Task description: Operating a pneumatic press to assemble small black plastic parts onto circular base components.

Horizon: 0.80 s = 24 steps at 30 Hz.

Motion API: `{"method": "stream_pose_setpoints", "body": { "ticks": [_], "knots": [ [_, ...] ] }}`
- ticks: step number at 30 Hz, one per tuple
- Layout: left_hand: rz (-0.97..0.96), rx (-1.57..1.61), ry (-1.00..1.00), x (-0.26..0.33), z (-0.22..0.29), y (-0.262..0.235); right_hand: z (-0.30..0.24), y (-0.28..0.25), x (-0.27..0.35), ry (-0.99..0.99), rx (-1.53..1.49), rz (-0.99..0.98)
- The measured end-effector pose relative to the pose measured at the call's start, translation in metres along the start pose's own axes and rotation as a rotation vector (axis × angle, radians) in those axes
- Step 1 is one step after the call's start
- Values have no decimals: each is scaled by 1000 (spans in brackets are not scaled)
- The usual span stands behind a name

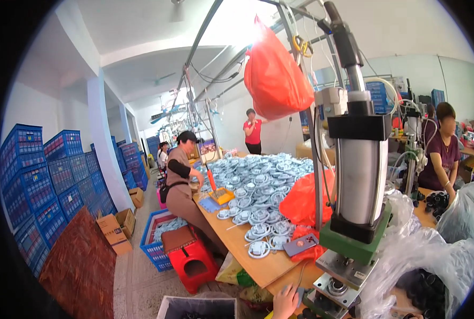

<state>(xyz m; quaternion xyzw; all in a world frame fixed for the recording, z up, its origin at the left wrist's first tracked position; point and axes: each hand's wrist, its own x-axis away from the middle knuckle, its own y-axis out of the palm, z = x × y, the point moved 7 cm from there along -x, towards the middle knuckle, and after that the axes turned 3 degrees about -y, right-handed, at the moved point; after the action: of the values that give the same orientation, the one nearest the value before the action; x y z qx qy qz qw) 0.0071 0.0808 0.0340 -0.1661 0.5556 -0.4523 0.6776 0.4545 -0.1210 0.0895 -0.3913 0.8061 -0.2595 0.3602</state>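
My left hand point(286, 302) shows at the lower edge, just left of the base of a bench press. Its fingers are curled together beside a small grey-blue piece, too little in view to name. The press has a silver cylinder point(360, 178) with black end caps and a green mounting block point(354, 239). Below that, a metal plate and a lower fixture point(337, 287) with a round ring stand on the bench. My right hand is out of the picture.
Light-blue coiled parts point(258, 181) are heaped on the wooden table point(271, 268), near a flat grey-purple device point(300, 243). A red bag point(274, 80) hangs above. Clear plastic bags point(428, 260) lie right; a red stool point(191, 266) and blue crate point(154, 244) stand left. Co-workers point(181, 175) are around.
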Motion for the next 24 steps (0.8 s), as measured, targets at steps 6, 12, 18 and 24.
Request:
{"method": "stream_pose_setpoints", "body": {
  "ticks": [6, 12, 18, 24],
  "knots": [
    [306, -309, 106, 18, 20, -30, -38, -10, 9, -139, -70, 7],
    [315, 607, 87, -26, 88, -85, -75, 3, 14, -189, -124, -20],
    [88, 769, 7, -77, 128, -82, -137, 27, 12, -294, -338, -108],
    [1, 1031, 41, -101, 139, -44, -162, 44, 10, -240, -394, -186]
  ]
}}
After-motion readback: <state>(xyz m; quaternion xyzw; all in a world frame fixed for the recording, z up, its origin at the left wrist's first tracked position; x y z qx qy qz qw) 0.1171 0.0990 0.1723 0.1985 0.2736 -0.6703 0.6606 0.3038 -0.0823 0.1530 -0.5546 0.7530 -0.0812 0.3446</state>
